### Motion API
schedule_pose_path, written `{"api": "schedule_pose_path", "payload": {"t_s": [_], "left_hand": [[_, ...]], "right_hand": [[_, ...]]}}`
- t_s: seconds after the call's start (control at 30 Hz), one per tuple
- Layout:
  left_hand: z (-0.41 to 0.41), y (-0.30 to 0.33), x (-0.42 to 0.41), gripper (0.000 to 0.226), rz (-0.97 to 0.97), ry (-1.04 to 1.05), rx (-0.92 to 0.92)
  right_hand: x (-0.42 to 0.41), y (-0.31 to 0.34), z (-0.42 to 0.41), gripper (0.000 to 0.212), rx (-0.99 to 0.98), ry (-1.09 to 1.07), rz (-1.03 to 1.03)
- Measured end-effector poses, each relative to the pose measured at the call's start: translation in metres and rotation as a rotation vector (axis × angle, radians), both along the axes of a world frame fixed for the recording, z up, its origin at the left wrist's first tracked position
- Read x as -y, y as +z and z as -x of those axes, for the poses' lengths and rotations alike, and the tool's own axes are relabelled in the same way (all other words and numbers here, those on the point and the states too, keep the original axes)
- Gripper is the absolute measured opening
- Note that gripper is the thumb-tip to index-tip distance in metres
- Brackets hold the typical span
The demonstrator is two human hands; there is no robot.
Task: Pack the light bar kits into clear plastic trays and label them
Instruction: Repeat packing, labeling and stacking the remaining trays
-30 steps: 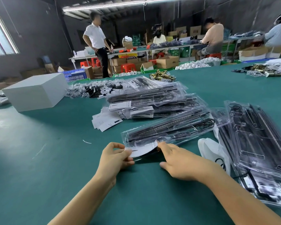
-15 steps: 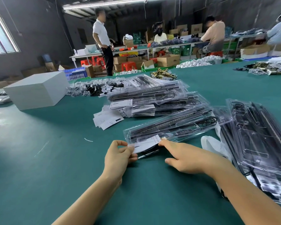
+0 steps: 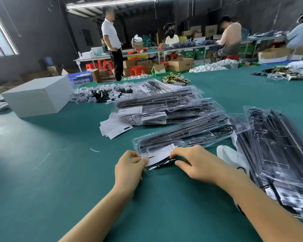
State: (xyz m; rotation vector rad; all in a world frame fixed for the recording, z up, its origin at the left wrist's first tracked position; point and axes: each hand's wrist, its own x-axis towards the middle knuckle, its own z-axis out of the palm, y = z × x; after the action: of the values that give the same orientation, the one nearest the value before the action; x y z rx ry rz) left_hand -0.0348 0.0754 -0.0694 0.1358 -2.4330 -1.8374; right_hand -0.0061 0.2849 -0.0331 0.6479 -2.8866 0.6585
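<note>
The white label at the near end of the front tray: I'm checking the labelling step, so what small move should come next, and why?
Probably press the white label flat into the near end of the clear tray. The left hand pinches its left edge, the right hand holds its right side, and it still bows up.

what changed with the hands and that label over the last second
The right hand went from lying flat on the white label to curling its fingers over the near end of the clear tray. The left hand kept its pinch on the label's left edge. The tray, the stack of packed trays and the loose labels stayed put.
</note>
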Motion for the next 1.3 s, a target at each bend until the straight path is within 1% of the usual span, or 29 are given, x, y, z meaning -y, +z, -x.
{"api": "schedule_pose_path", "payload": {"t_s": [0.07,0.1,0.2,0.27,0.33,0.37,0.43,0.53,0.63,0.73,0.83,1.0,1.1,1.2,1.27,1.3], "left_hand": [[0.001,0.000,0.000,0.019,0.009,0.014,0.007],[0.002,0.000,0.000,0.018,0.010,0.022,0.011],[0.003,0.000,-0.001,0.017,-0.003,0.042,0.021],[0.003,0.000,-0.002,0.016,-0.004,0.055,0.020],[0.003,-0.001,-0.002,0.016,0.004,0.065,0.017],[0.004,-0.001,-0.003,0.016,0.007,0.070,0.017],[0.004,-0.001,-0.003,0.016,0.008,0.073,0.021],[0.005,0.001,-0.004,0.014,0.004,0.069,0.027],[0.005,0.003,-0.005,0.009,-0.043,0.089,0.057],[0.005,0.007,-0.006,0.007,-0.119,0.099,0.104],[0.005,0.008,-0.007,0.012,-0.166,0.095,0.159],[0.004,0.007,-0.010,0.015,-0.184,0.100,0.149],[0.004,0.007,-0.011,0.017,-0.171,0.091,0.125],[0.003,0.006,-0.012,0.017,-0.147,0.101,0.101],[0.003,0.006,-0.015,0.018,-0.135,0.112,0.091],[0.002,0.006,-0.016,0.020,-0.131,0.118,0.090]], "right_hand": [[0.001,0.000,-0.001,0.027,-0.048,0.034,0.008],[0.002,-0.001,-0.001,0.030,-0.073,0.042,-0.022],[0.006,-0.008,-0.002,0.031,-0.219,0.012,-0.197],[0.012,-0.014,-0.003,0.025,-0.329,-0.025,-0.252],[0.019,-0.019,-0.005,0.016,-0.415,-0.103,-0.178],[0.023,-0.022,-0.005,0.015,-0.448,-0.156,-0.124],[0.032,-0.026,-0.005,0.014,-0.434,-0.267,-0.029],[0.044,-0.026,-0.006,0.007,-0.354,-0.418,0.113],[0.050,-0.028,-0.005,0.012,-0.254,-0.555,0.249],[0.053,-0.030,-0.003,0.011,-0.182,-0.622,0.358],[0.053,-0.032,-0.001,0.011,-0.141,-0.621,0.427],[0.052,-0.037,-0.003,0.010,-0.209,-0.549,0.343],[0.054,-0.039,-0.005,0.013,-0.255,-0.509,0.285],[0.056,-0.038,-0.008,0.017,-0.312,-0.458,0.148],[0.058,-0.036,-0.010,0.009,-0.392,-0.431,0.031],[0.059,-0.036,-0.011,0.009,-0.426,-0.427,-0.014]]}}
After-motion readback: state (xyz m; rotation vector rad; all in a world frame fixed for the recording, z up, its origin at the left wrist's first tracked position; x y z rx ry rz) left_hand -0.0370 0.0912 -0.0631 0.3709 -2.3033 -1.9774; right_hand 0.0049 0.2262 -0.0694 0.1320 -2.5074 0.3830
